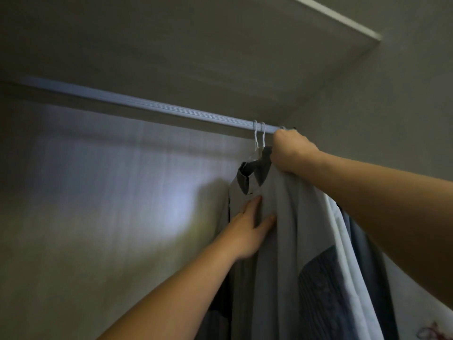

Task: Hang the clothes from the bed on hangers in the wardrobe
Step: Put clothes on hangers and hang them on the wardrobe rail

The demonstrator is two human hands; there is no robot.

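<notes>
A pale grey shirt [277, 241] with a darker collar hangs from the wardrobe rail [147, 106] at its right end. My right hand [291, 150] is closed around the top of the shirt just under the rail; the hanger inside it is hidden. My left hand [247, 231] lies flat on the shirt's front with fingers spread, pressing the cloth. Two white hanger hooks [259, 134] sit on the rail just left of my right hand. Behind the grey shirt hang a white garment [343, 241] and a dark blue one [360, 246].
The wardrobe's back wall [110, 192] is lit by a bright patch. Its top panel [196, 57] is close above the rail, and the right side wall [392, 119] stands next to the hanging clothes. The rail's left stretch carries no hangers.
</notes>
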